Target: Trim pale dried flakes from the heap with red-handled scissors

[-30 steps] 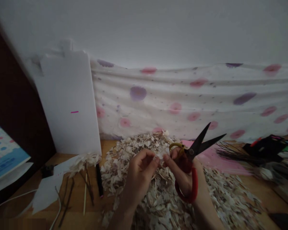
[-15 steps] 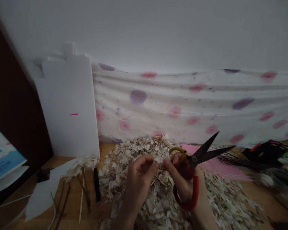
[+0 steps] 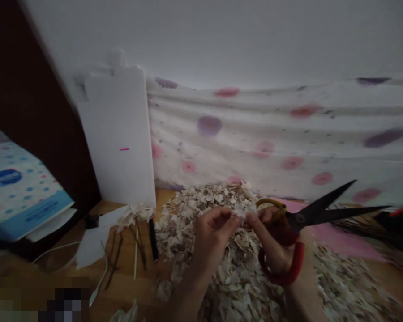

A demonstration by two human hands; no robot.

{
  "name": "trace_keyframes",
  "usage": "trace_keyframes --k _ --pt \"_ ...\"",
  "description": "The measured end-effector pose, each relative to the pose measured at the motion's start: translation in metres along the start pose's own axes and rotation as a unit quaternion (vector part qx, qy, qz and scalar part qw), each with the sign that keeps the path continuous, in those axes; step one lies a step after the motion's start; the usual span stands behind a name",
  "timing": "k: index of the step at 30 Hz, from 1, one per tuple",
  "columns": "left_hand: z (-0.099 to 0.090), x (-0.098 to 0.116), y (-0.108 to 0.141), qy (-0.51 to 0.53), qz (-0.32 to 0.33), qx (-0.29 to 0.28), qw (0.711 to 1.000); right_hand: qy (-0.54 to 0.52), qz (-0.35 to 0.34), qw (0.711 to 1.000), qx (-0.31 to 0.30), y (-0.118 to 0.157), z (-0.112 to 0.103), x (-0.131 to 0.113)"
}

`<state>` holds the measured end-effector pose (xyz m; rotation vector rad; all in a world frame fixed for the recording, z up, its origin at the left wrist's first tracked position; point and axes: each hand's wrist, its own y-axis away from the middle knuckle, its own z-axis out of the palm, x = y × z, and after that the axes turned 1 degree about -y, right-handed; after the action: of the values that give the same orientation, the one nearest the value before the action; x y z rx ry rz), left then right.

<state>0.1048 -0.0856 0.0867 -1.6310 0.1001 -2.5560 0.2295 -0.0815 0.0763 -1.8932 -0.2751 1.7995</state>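
Observation:
Between the fingertips of both hands is a small pale petal piece (image 3: pixel 244 212), over a large heap of dried whitish petals (image 3: pixel 237 264). My left hand (image 3: pixel 212 237) pinches its left side. My right hand (image 3: pixel 272 237) pinches its right side with thumb and finger, while scissors (image 3: pixel 300 218) hang on that same hand, one handle loop yellow, the other red. The scissors' dark blades are spread apart and point to the right, away from the petal piece.
At left stand a white board (image 3: pixel 121 143) and a blue dotted package (image 3: pixel 27 192). Twigs (image 3: pixel 114 259), a black marker (image 3: pixel 153 239), paper and a white cable lie on the table. Pink sheet (image 3: pixel 342 237) and dark thin stems (image 3: pixel 352 226) lie at right. Behind hangs a flowered cloth (image 3: pixel 248 129).
The view has swung left, so the board, cloth and hands appear farther right. More of the blue package shows. Both hands keep the petal piece, and the scissors remain on my right hand.

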Motion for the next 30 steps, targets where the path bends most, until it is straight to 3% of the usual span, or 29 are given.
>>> trace_keyframes --k 7,11,15,20,30 --pt "-0.002 -0.001 -0.001 0.021 -0.018 -0.022 0.999 -0.019 0.017 1.0 0.001 -0.001 0.0 -0.004" --pt "-0.007 0.001 -0.002 -0.028 -0.01 -0.053 0.998 0.01 0.026 0.999 -0.026 -0.001 -0.002 -0.003" --pt "-0.009 0.004 -0.003 -0.068 0.008 -0.038 0.997 0.012 0.018 0.999 -0.043 -0.003 -0.003 -0.002" --pt "-0.004 0.005 -0.003 -0.043 0.024 -0.04 0.998 0.004 0.038 0.997 -0.071 -0.003 -0.001 -0.001" --pt "-0.001 -0.002 0.0 -0.017 0.033 -0.027 0.999 -0.011 0.02 0.999 -0.045 -0.003 0.005 -0.002"
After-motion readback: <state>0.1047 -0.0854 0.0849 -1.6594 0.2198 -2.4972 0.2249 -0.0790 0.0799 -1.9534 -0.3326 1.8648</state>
